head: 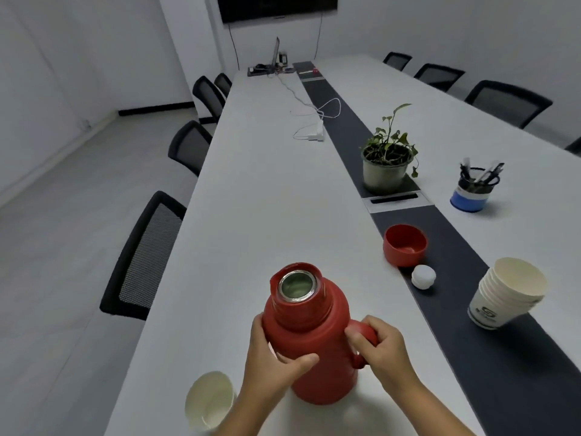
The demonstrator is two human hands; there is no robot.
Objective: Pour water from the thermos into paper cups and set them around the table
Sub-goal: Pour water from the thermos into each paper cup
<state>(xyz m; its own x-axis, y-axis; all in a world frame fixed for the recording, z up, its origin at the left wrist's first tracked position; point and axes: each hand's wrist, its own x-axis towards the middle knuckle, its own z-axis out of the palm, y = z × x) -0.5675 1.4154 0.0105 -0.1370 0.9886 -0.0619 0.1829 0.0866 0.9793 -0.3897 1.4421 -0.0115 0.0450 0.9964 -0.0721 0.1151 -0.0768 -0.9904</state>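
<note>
A red thermos (309,332) stands upright on the white table (267,190), its steel mouth uncovered. My left hand (270,357) wraps the thermos body from the left. My right hand (382,349) grips its red handle on the right. One white paper cup (209,401) stands at the near left, close to the table edge; whether it holds water is unclear. A stack of paper cups (506,294) sits on the dark centre strip to the right. The red thermos cap (405,245) lies mouth up beyond the thermos, with the white stopper (423,276) beside it.
A potted plant (388,162) stands on the dark centre strip (456,309). A blue pen holder (473,191) is at the right. White cables and a power adapter (316,133) lie farther along. Black mesh chairs (147,256) line both sides. A laptop (276,55) sits at the far end.
</note>
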